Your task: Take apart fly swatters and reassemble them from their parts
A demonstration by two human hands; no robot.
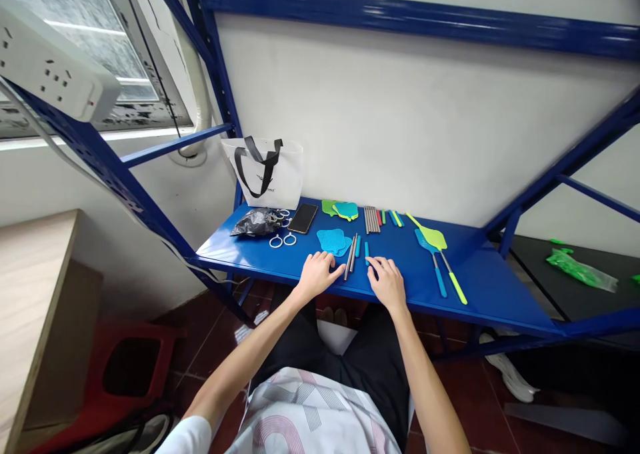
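Observation:
My left hand (pixel 319 274) rests at the front of the blue table, fingers slightly bent and thumb apart, holding nothing. Just beyond it lie blue fly swatter heads (pixel 331 241), and beside its thumb are metal rods (pixel 353 254). My right hand (pixel 387 282) lies on the table with its fingers spread. Its index fingertip is at the near end of a blue handle (pixel 367 251); whether it presses on it I cannot tell. Another blue handle (pixel 358 246) lies alongside the rods. Farther right are two whole fly swatters, one yellow-green (pixel 433 237) and one blue (pixel 425 241).
Along the back lie green and blue swatter heads (pixel 346 210), a row of metal rods (pixel 371 220) and coloured handles (pixel 395 218). At left are a phone (pixel 303 218), white rings (pixel 276 241), a black plastic bag (pixel 256 222) and a white tote bag (pixel 280 174). Blue frame posts (pixel 145 221) flank the table (pixel 480 281).

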